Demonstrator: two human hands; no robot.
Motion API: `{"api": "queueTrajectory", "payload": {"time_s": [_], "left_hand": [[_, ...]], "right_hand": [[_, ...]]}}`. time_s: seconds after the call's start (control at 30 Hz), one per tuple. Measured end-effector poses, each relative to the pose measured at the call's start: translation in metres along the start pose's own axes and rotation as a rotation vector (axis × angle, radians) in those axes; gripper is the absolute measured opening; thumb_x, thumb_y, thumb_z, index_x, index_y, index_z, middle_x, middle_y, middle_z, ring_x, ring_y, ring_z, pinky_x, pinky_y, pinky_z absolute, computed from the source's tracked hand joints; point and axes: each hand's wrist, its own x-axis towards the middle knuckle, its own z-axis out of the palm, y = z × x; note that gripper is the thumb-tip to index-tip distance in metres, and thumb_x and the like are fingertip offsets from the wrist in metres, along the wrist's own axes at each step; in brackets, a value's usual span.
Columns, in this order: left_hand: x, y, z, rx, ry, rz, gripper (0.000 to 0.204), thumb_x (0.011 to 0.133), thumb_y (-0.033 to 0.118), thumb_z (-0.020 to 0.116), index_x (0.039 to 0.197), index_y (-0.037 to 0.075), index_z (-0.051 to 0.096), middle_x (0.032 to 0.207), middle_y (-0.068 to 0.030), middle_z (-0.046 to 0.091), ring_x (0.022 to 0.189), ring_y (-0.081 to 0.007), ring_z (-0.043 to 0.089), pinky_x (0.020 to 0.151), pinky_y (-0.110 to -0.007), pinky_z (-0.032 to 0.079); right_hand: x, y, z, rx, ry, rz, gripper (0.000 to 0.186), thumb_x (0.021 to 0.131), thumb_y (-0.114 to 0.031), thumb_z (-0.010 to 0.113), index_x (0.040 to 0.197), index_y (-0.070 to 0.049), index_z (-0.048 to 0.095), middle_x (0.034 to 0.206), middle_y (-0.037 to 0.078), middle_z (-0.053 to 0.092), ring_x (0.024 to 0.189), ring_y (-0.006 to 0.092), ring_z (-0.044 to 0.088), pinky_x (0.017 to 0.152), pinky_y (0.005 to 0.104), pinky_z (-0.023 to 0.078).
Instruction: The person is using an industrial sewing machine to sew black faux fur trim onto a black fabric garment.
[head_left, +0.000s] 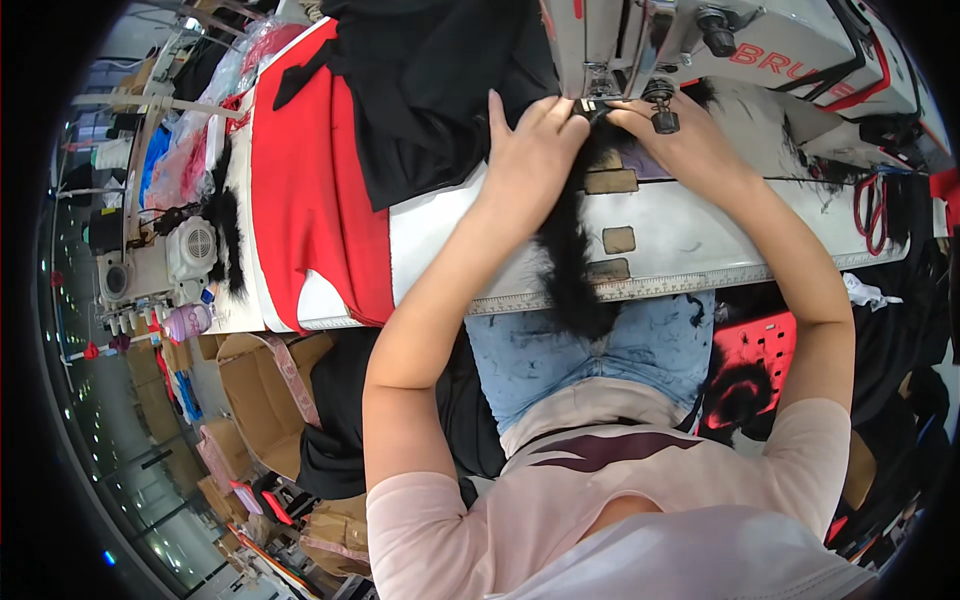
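Observation:
Black fabric [435, 95] lies spread on the sewing machine table to the left of the machine head. A black fur strip [572, 265] runs from the presser foot [592, 104] down over the table's front edge to my lap. My left hand [535, 150] is left of the foot, thumb and forefinger closed on the edge of the black fabric beside the fur, an outer finger stretched out. On the other side my right hand [685, 140] bends its fingers in at the fur, close to the foot. Its fingertips are partly hidden behind the machine parts.
The sewing machine head [780, 50] overhangs the work at the upper right. Red fabric [330, 190] covers the table's left part. A ruler strip [690, 283] edges the front. Red scissors or loop handles [873, 215] lie at the right. Cardboard boxes [262, 400] stand lower left.

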Motion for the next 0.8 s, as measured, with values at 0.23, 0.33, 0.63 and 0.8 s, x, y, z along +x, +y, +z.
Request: {"api": "queueTrajectory", "payload": {"time_s": [0.23, 0.33, 0.63, 0.8], "left_hand": [[0.013, -0.028, 0.006, -0.060, -0.076, 0.163, 0.015, 0.087, 0.012, 0.057, 0.102, 0.013, 0.061, 0.103, -0.0023, 0.061, 0.107, -0.0207, 0.059, 0.108, -0.067, 0.029], [0.009, -0.006, -0.001, 0.069, 0.090, 0.155, 0.013, 0.081, 0.013, 0.061, 0.094, 0.014, 0.063, 0.103, 0.0008, 0.061, 0.102, -0.0167, 0.059, 0.105, -0.053, 0.033], [0.006, -0.002, 0.006, 0.068, 0.172, 0.123, 0.013, 0.074, 0.013, 0.065, 0.086, 0.013, 0.063, 0.095, 0.0013, 0.061, 0.099, -0.0153, 0.058, 0.105, -0.046, 0.033], [0.005, 0.003, 0.008, 0.110, 0.206, 0.116, 0.012, 0.073, 0.012, 0.064, 0.085, 0.012, 0.062, 0.091, 0.0008, 0.060, 0.094, -0.0153, 0.059, 0.106, -0.046, 0.033]], "right_hand": [[-0.005, 0.012, -0.002, -0.068, -0.049, -0.049, 0.034, 0.082, -0.008, 0.065, 0.116, -0.009, 0.064, 0.109, 0.012, 0.066, 0.095, 0.0332, 0.061, 0.083, 0.0426, 0.049], [-0.005, 0.007, -0.005, -0.059, -0.026, -0.032, 0.035, 0.079, -0.010, 0.068, 0.114, -0.010, 0.064, 0.102, 0.011, 0.066, 0.091, 0.0335, 0.060, 0.081, 0.0424, 0.050], [0.004, -0.008, -0.007, -0.097, -0.061, 0.074, 0.026, 0.083, -0.017, 0.072, 0.107, -0.010, 0.067, 0.090, 0.007, 0.068, 0.082, 0.0304, 0.061, 0.075, 0.0403, 0.050], [0.003, -0.004, -0.001, -0.016, 0.032, 0.041, 0.028, 0.082, -0.017, 0.073, 0.108, -0.008, 0.068, 0.093, 0.009, 0.068, 0.083, 0.0300, 0.061, 0.074, 0.0398, 0.049]]}}
